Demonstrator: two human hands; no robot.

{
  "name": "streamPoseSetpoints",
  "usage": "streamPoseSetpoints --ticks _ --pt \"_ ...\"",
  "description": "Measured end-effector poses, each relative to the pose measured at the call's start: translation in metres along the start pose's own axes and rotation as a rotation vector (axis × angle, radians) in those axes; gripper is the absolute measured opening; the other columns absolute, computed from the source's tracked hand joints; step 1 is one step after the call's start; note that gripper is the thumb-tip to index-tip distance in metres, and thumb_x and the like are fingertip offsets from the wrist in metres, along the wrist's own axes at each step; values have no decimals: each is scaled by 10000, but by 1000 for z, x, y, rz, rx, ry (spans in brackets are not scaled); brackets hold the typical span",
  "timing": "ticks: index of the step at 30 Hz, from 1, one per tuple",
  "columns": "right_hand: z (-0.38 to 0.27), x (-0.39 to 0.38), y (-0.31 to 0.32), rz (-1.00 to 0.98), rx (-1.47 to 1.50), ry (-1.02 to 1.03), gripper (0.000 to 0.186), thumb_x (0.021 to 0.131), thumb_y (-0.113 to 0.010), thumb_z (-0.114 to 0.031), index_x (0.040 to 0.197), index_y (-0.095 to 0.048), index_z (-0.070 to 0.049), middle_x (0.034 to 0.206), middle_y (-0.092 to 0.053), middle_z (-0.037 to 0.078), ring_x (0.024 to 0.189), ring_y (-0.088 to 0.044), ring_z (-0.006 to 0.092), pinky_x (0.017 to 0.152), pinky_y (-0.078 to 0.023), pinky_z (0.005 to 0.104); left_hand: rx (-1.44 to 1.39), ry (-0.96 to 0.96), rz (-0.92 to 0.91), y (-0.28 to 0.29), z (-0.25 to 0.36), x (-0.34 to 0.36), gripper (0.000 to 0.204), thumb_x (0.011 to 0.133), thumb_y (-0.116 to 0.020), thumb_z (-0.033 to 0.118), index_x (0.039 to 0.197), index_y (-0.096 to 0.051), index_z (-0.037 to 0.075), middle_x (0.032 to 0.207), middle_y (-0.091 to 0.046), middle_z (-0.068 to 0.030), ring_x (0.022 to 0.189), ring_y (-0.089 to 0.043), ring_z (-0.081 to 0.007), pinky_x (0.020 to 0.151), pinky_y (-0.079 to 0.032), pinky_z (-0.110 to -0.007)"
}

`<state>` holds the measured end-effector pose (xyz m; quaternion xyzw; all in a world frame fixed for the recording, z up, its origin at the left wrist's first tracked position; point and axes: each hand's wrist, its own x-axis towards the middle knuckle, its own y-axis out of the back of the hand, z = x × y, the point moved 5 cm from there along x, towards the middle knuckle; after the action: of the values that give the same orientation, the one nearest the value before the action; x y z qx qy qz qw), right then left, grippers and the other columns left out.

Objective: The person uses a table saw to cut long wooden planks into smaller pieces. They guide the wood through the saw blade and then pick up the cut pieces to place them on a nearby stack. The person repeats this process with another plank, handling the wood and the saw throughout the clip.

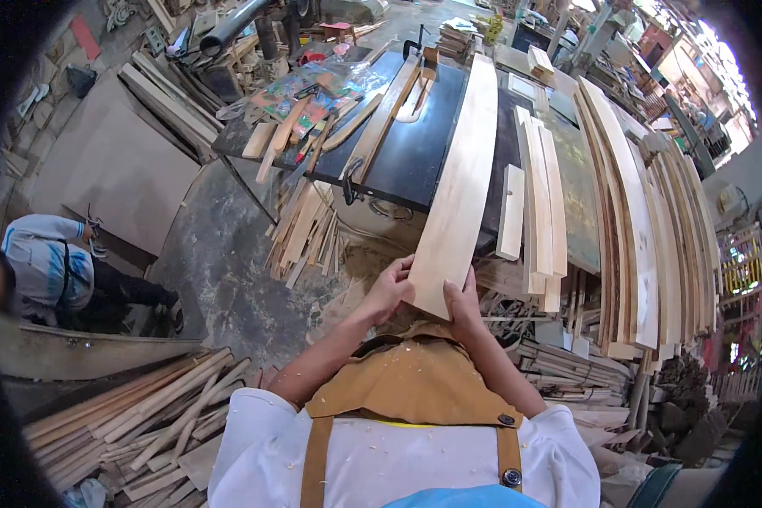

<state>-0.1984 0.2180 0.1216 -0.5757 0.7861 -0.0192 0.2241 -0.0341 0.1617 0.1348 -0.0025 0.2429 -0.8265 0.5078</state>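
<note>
A long, wide pale wooden board (457,186) reaches from just in front of my body out over the dark worktable (381,161). My left hand (390,286) grips the left edge of its near end, and my right hand (464,298) grips the right edge, thumb on top. The board's far end lies over the table's back part. To its left, a narrow strip (385,118) lies on the table with a clamp (352,180) at its near end. A wooden hand plane (430,57) stands near the far edge.
Several narrow pale boards (537,195) lie right of the table, with long stacked planks (626,212) further right. Offcuts and a brush (306,152) cover the table's left end. Wood pieces (144,415) pile up at lower left. Another person (55,262) is at far left.
</note>
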Motion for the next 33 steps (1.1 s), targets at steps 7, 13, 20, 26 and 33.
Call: streamPoseSetpoints --ticks 7,13,20,26,33 --pt "75 60 72 170 -157 75 503 1032 -490 -182 1509 -347 -107 1389 -524 132 1207 -559 262 1010 -468 412 410 194 93 76 -95 -5 363 876 -631 187 1195 -684 21 905 -701 -38 687 -589 -106 638 -492 -271" --pt "63 77 78 67 140 -144 481 1081 -350 -393 1457 -411 -100 1389 -547 110 1267 -538 261 1077 -436 415 915 615 295 223 -212 -84 341 832 -640 265 972 -724 -35 894 -732 -168 822 -702 -290 738 -530 -393" --pt "64 55 73 -149 51 -218 534 1066 -403 -432 1426 -380 -38 1377 -536 134 1256 -538 275 1016 -480 464 878 935 476 296 -279 -236 480 764 -659 208 1212 -668 35 1256 -641 -239 1146 -631 -378 961 -504 -450" --pt "70 65 -10 -198 -223 -274 491 1060 -409 -423 1366 -412 -39 1291 -539 126 1172 -544 266 955 -480 453 753 977 673 293 -312 -242 294 755 -646 186 989 -761 52 1123 -698 -218 1058 -669 -372 883 -533 -468" --pt "94 80 -48 -269 -433 -328 446 1052 -416 -412 1295 -449 -39 1190 -542 118 1073 -550 256 884 -480 440 910 743 522 241 -343 -210 401 744 -667 347 961 -764 25 1079 -708 -231 1006 -692 -378 856 -539 -490"
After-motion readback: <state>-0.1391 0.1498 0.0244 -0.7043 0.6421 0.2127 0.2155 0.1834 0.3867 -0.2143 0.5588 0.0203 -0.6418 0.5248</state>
